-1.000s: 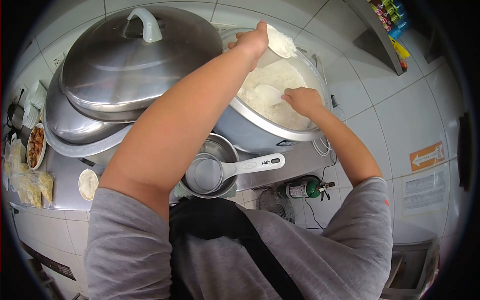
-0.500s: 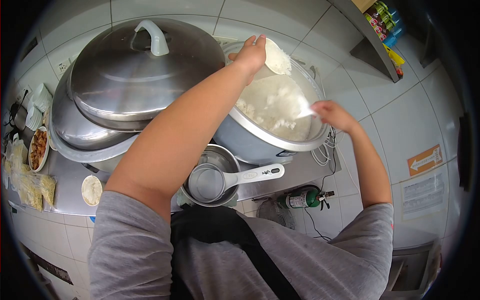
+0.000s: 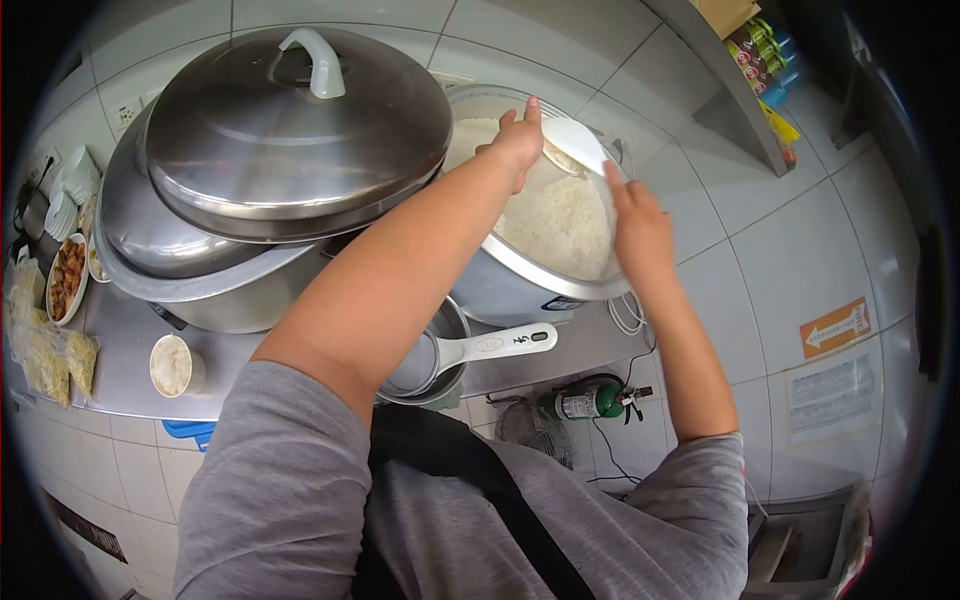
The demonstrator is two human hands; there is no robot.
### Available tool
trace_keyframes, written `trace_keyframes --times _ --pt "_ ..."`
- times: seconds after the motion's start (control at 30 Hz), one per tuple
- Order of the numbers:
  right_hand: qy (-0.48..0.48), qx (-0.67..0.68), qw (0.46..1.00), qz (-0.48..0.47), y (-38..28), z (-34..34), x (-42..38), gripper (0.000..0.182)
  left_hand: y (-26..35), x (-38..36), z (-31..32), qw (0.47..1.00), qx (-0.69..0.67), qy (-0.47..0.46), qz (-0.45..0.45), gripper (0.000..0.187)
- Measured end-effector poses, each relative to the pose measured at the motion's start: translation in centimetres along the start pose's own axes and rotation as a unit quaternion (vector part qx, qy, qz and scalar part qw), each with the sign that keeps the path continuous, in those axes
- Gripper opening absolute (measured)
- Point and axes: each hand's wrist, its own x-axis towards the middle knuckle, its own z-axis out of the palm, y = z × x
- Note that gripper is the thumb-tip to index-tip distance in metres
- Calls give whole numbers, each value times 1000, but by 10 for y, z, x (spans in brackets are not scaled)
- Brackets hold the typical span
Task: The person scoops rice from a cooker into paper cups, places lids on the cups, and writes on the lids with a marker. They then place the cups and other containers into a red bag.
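Note:
My left hand [image 3: 514, 148] is closed around a small bowl of rice [image 3: 562, 160], held over the far side of a large rice cooker [image 3: 500, 276]. Part of the bowl is hidden by the hand and the paddle. In my right hand [image 3: 642, 228] is the handle of a white rice paddle [image 3: 574, 140], its blade lying across the top of the bowl. Cooked white rice [image 3: 560, 228] is heaped in the cooker below. Index finger extended, the right hand is over the cooker's right rim.
To the left stands another large cooker [image 3: 220, 312] with big metal lids [image 3: 300, 150] stacked on it. A white-handled dipper [image 3: 510, 342] rests in a metal pot [image 3: 455, 385]. A rice-filled cup [image 3: 174, 366], bagged food [image 3: 40, 345] and a meat dish [image 3: 68, 280] sit left. A shelf [image 3: 735, 90] juts out upper right.
The paddle has risen from the rice in the cooker to the bowl's top. My right hand moved up and slightly left. The bowl has shifted slightly lower and right.

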Motion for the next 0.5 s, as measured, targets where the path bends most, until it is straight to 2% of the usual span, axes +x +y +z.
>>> trace_keyframes --times 0.07,0.23,0.27,0.3,0.4,0.43,0.5 --pt "-14 26 1000 -4 15 -30 9 65 0 -8 1 1000 16 13 -5 73" --pt "28 33 998 -39 23 -43 12 60 1 -18 1 1000 -10 3 22 74" --pt "27 185 982 17 33 -38 11 57 -1 -20 0 999 -20 -2 37 74" --pt "25 333 940 72 38 -32 10 54 0 -24 -1 999 -18 -3 39 74" --pt "59 352 929 100 32 15 -6 46 1 -33 -1 998 -22 -22 49 74" --pt "61 352 929 100 16 0 -4 46 0 -33 1 998 -25 -20 56 75" --pt "-10 248 962 115 -20 -30 -2 42 -2 -33 3 997 -27 -18 63 75"
